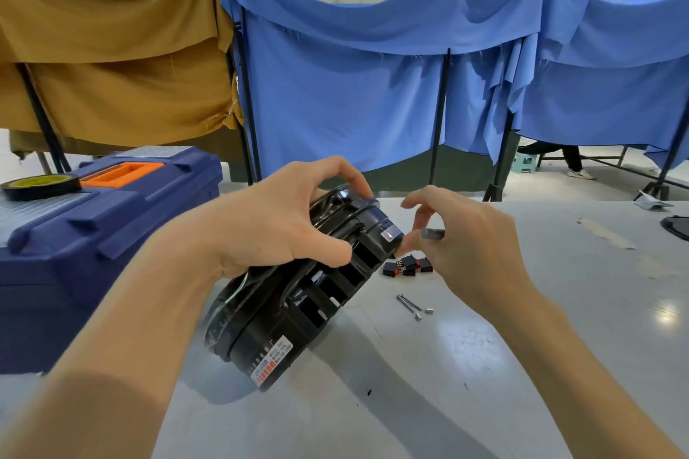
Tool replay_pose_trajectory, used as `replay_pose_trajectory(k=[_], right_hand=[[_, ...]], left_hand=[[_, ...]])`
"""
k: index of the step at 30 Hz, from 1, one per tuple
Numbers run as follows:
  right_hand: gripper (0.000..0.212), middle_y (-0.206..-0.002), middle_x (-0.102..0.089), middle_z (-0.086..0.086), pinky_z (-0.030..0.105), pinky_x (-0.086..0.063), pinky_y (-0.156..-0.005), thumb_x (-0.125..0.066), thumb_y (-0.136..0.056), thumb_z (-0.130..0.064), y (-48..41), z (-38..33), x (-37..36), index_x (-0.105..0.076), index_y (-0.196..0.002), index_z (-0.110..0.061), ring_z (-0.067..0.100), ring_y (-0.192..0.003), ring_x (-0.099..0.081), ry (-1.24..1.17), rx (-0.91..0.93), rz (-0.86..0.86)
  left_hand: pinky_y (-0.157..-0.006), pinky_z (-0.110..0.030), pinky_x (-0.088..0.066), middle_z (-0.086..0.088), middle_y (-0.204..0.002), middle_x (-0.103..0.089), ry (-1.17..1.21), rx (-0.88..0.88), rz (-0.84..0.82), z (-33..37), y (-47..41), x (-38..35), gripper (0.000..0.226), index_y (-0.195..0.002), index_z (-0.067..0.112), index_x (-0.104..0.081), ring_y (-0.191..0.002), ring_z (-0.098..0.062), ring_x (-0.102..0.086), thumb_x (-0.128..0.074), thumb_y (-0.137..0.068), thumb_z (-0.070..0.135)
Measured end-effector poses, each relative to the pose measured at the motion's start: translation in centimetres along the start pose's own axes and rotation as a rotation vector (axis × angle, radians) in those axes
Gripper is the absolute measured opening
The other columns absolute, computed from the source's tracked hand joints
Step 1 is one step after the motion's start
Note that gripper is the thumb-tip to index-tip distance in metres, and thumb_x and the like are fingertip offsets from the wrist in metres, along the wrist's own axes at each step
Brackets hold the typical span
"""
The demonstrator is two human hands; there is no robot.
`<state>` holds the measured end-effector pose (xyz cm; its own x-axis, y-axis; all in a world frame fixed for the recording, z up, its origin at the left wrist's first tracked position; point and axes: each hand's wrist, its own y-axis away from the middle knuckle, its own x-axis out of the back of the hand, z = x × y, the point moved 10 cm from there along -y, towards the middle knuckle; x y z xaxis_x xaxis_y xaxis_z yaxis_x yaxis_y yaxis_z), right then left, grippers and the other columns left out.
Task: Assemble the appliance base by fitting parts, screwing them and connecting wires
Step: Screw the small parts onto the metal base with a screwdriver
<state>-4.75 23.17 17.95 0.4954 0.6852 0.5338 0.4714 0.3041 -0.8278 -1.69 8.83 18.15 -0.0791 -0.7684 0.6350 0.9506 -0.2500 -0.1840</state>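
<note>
**Two hands, one tilted base**

Two hands share the work. Our left hand (pixel 276 220) grips the black appliance base (pixel 298 302) from above, fingers curled over its upper rim and thumb pressed on the slotted side wall. The base stands tilted, its lower edge resting on the grey table (pixel 522 365) and its top leaning away from us. We judge this tilt is meant to turn the far end toward our right hand while the table carries the weight.

Our right hand (pixel 473 246) is mostly closed, with thumb and fingers pinching a small grey metal piece (pixel 432 234) just beside the base's upper end, near its red label. We cannot tell exactly what the piece is. It looks ready to be fitted there.

Several small black connectors (pixel 408 266) lie in a cluster on the table just below that hand. Two long screws (pixel 409 306) and a small nut (pixel 429 310) lie nearer us, all within easy reach, likely for the following steps.

Off to the left sits a blue toolbox (pixel 112 235), lid shut, with a roll of tape (pixel 41 184) on top.
</note>
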Motion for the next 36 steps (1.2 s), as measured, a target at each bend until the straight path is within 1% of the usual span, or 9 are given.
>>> replay_pose_trajectory(k=[5, 9, 12, 14, 18, 21, 26, 33, 36], right_hand=[[0.054, -0.07, -0.068, -0.004, 0.036, -0.05, -0.04, -0.079, -0.06, 0.012, 1.3, -0.7, 0.0, -0.07, -0.108, -0.009, 0.022, -0.052, -0.065, 0.054, 0.129, -0.022], [0.069, -0.069, -0.068, -0.003, 0.033, -0.047, -0.035, -0.086, -0.054, 0.01, 2.8, 0.1, -0.7, -0.066, -0.118, -0.007, 0.02, -0.043, -0.06, 0.111, 0.163, -0.082], [0.09, -0.07, -0.068, -0.005, 0.029, -0.046, -0.034, -0.088, -0.052, 0.004, 4.1, 0.5, -1.8, -0.05, -0.132, -0.014, 0.017, -0.04, -0.056, 0.128, 0.161, -0.15], [0.098, -0.07, -0.068, -0.005, 0.025, -0.042, -0.033, -0.087, -0.051, -0.001, 5.3, 0.5, -2.4, -0.04, -0.136, -0.015, 0.017, -0.038, -0.053, 0.115, 0.185, -0.171], [0.088, -0.067, -0.064, -0.008, 0.025, -0.041, -0.031, -0.076, -0.062, -0.016, 7.8, -0.1, -3.1, -0.035, -0.139, -0.009, 0.013, -0.039, -0.054, 0.046, 0.266, -0.187], [0.082, -0.07, -0.063, -0.01, 0.025, -0.041, -0.033, -0.06, -0.074, -0.035, 8.9, -0.7, -3.3, -0.029, -0.144, -0.007, 0.01, -0.043, -0.058, -0.021, 0.294, -0.219], [0.08, -0.068, -0.061, -0.013, 0.022, -0.033, -0.034, -0.064, -0.075, -0.034, 10.3, -1.3, -4.5, -0.03, -0.142, -0.006, 0.008, -0.045, -0.058, -0.025, 0.323, -0.294], [0.076, -0.057, -0.054, -0.008, 0.017, -0.022, -0.037, -0.066, -0.068, -0.032, 10.9, -1.4, -5.0, -0.039, -0.134, -0.005, 0.01, -0.038, -0.043, 0.084, 0.399, -0.216], [0.056, -0.057, -0.051, -0.006, 0.019, -0.029, -0.032, -0.057, -0.075, -0.031, 11.3, -1.4, -5.1, -0.045, -0.125, -0.009, 0.012, -0.038, -0.042, 0.089, 0.43, -0.188]], left_hand=[[-0.073, -0.058, -0.052, -0.02, -0.09, -0.065, -0.072, -0.031, 0.004, 0.8, 0.1, -1.0, 0.051, -0.104, 0.039, -0.054, -0.072, -0.042, -0.058, -0.072, -0.061, 0.019], [-0.067, -0.031, -0.047, 0.011, -0.088, -0.06, -0.211, -0.04, -0.025, 1.4, 0.3, -2.1, 0.055, -0.107, 0.042, -0.049, -0.068, -0.012, -0.057, -0.077, -0.064, 0.022], [-0.064, -0.019, -0.04, 0.016, -0.092, -0.052, -0.381, -0.069, -0.044, 2.2, 0.6, -3.8, 0.056, -0.111, 0.038, -0.044, -0.074, -0.009, -0.054, -0.078, -0.07, 0.022], [-0.066, -0.023, -0.045, 0.012, -0.095, -0.054, -0.448, -0.086, -0.065, 2.3, 0.9, -5.3, 0.057, -0.113, 0.036, -0.042, -0.079, -0.011, -0.054, -0.077, -0.071, 0.021], [-0.067, -0.033, -0.046, 0.005, -0.091, -0.053, -0.585, -0.07, -0.145, 1.1, 1.7, -8.2, 0.059, -0.109, 0.035, -0.032, -0.079, -0.01, -0.044, -0.075, -0.072, 0.02], [-0.056, -0.031, -0.034, 0.005, -0.081, -0.048, -0.687, -0.054, -0.169, 0.2, 2.2, -9.7, 0.068, -0.112, 0.036, -0.023, -0.072, -0.012, -0.04, -0.075, -0.072, 0.02], [-0.049, -0.027, -0.02, 0.01, -0.07, -0.038, -0.776, -0.037, -0.144, -0.4, 2.9, -10.7, 0.075, -0.118, 0.033, -0.016, -0.062, -0.008, -0.034, -0.075, -0.073, 0.021], [-0.045, -0.028, -0.021, 0.002, -0.065, -0.045, -0.765, -0.044, -0.103, -1.4, 3.4, -11.3, 0.082, -0.114, 0.036, -0.008, -0.051, -0.013, -0.036, -0.075, -0.068, 0.024], [-0.057, -0.028, -0.04, 0.004, -0.072, -0.053, -0.595, -0.025, -0.192, -2.5, 3.6, -11.8, 0.088, -0.12, 0.044, -0.009, -0.067, -0.013, -0.05, -0.079, -0.067, 0.044]])
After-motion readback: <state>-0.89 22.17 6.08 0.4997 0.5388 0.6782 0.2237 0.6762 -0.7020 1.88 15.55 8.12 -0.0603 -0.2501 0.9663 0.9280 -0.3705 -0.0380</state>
